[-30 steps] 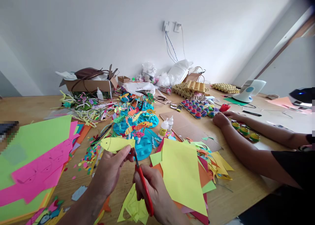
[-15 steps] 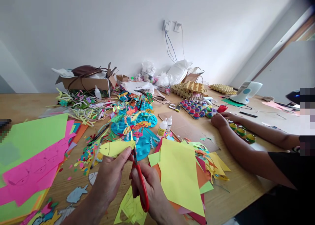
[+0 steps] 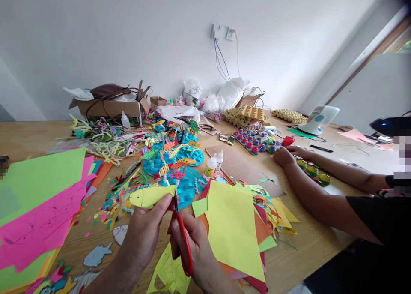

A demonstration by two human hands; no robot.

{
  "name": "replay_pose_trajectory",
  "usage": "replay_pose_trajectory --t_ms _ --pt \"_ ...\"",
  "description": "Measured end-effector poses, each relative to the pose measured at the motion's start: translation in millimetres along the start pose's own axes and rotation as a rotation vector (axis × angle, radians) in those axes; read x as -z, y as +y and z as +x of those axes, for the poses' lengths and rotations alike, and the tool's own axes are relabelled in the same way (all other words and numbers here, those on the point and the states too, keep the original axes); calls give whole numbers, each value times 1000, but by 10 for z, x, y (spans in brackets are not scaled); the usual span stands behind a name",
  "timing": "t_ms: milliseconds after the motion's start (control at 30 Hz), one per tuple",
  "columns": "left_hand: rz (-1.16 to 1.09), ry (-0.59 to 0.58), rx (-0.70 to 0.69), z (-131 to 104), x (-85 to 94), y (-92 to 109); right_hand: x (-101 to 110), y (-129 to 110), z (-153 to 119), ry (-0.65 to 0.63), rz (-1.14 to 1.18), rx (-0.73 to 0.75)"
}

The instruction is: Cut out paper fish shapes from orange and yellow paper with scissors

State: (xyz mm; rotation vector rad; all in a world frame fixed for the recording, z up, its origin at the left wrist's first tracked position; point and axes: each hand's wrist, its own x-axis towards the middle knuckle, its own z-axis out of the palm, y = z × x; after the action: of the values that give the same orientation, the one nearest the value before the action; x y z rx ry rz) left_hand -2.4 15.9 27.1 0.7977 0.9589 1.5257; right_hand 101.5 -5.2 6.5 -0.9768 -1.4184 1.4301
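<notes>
Between the thumb and fingers of my left hand (image 3: 146,225) is a yellow paper fish (image 3: 149,196), its drawn eye and mouth toward the left. My right hand (image 3: 189,240) grips red-handled scissors (image 3: 185,247), whose dark blades meet the fish's right, tail end. Beneath my hands lie yellow paper scraps (image 3: 170,270). Just beyond them stand blue painted bases (image 3: 184,191) decorated with patterned paper fish (image 3: 183,162). A grey paper fish (image 3: 98,255) lies on the table left of my left forearm.
Coloured sheets (image 3: 38,182), some pink with drawn fish, cover the left side. A yellow sheet (image 3: 231,225) lies on papers to the right. Glue bottles (image 3: 210,166) stand ahead. At right, a co-worker's arms (image 3: 308,195) reach over painted egg-carton pieces (image 3: 313,172).
A thin yellow strip that stood up at the fish's tail end is no longer there. The view has shifted slightly; my hands keep nearly the same pose.
</notes>
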Motion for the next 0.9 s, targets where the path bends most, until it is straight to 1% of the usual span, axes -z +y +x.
replay_pose_trajectory --t_ms 367,667,900 --pt "-34 15 40 -15 -12 28 22 -10 -13 11 -35 16" --pt "-72 -3 74 -4 -29 29 60 37 -38 31 -99 18" --pt "-70 -46 65 7 0 30 82 82 -40 37 -166 -2"
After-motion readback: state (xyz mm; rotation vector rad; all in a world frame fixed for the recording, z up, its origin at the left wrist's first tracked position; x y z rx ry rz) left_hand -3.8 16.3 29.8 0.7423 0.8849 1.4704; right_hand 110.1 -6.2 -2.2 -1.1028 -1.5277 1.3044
